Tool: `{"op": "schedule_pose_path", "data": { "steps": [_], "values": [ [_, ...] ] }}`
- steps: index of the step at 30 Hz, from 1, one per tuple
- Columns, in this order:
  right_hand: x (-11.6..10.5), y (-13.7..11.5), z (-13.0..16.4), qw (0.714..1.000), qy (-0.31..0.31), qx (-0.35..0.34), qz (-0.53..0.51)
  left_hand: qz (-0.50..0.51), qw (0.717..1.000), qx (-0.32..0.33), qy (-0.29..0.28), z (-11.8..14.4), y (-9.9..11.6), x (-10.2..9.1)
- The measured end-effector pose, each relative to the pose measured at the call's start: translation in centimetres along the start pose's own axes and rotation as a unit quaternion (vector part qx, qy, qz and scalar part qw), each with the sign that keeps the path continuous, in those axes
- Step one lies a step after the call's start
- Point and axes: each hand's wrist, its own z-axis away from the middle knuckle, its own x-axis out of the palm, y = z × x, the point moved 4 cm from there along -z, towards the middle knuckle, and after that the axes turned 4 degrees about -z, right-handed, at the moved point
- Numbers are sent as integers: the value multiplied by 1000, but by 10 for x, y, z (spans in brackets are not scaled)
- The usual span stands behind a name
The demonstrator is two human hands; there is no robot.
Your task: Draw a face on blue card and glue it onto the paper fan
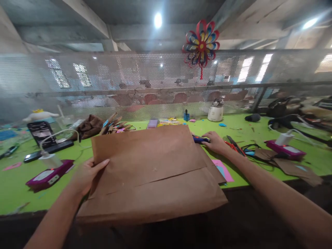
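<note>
A large folded sheet of brown kraft paper (153, 159) spans the middle, its near part hanging past the table's front edge. A cut or folded edge runs across it. At its left side my left hand (89, 173) pinches the paper, thumb on top and fingers underneath. My right hand (215, 142) is at the sheet's far right corner, its fingers closed around a dark blue tool (199, 139) whose kind I cannot make out, partly hidden by paper and hand. Pink and blue paper pieces (225, 170) show from under the sheet's right side.
On the green table (166, 121) stand a phone (41, 133), purple power strips (50, 175) on both sides, and a white jug (215, 111). Brown paper scraps (116, 126) lie behind the sheet. Orange-handled scissors (231, 146) lie right. A mesh screen (116, 79) closes the back.
</note>
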Motion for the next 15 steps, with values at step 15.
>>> {"op": "schedule_pose_path", "data": {
  "steps": [15],
  "values": [
    [-1, -60, 22, 944, -71, 121, -300, 94, 995, 14, -11, 5, 14, 16]
  ]
}}
